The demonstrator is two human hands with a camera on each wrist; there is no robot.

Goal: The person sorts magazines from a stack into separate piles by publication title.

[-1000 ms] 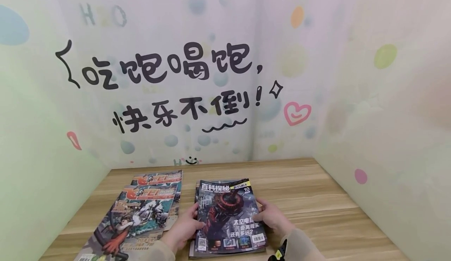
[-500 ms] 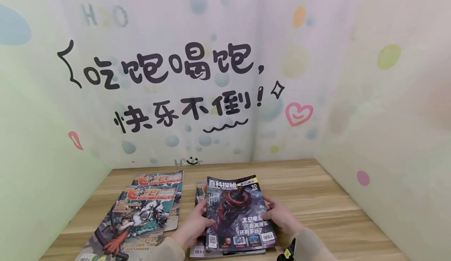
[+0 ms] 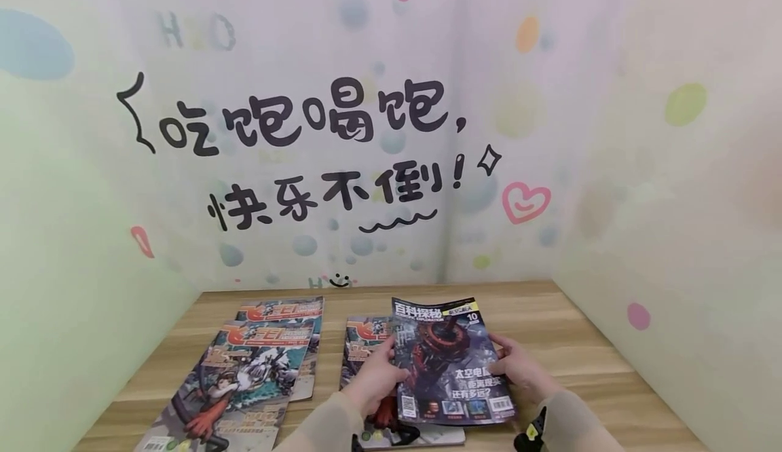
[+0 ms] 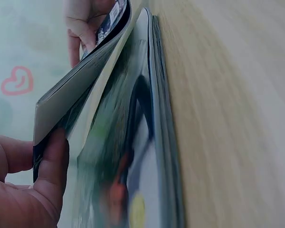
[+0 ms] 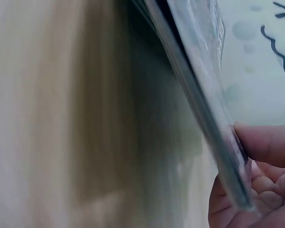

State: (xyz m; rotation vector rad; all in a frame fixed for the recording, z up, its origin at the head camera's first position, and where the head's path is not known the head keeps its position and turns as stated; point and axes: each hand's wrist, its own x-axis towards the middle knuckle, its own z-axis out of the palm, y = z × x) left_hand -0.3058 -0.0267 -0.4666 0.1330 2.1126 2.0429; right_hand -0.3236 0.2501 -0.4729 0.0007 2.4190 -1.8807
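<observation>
A dark-covered magazine (image 3: 449,364), with a red ring-shaped machine on its front, is held face up above the table. My left hand (image 3: 377,379) pinches its left edge between thumb and fingers. On the opposite edge my right hand (image 3: 524,370) grips it the same way; the right wrist view shows the thumb and fingers of that hand (image 5: 268,178) on either side of the pages. Partly covered beneath lies another magazine (image 3: 360,353) with an orange title. In the left wrist view a gap separates the held magazine (image 4: 69,90) from the lower one (image 4: 142,156).
To the left, two magazines with orange titles overlap, a front one (image 3: 244,377) and a back one (image 3: 305,370). They rest on a wood-grain table (image 3: 586,357). A printed wall covering (image 3: 293,167) closes off the back, with pale walls at both sides.
Both hands have carried the dark magazine rightward and up off the one below, whose left side and lower edge now show more. The left-hand magazines stay put. The head view has shifted slightly.
</observation>
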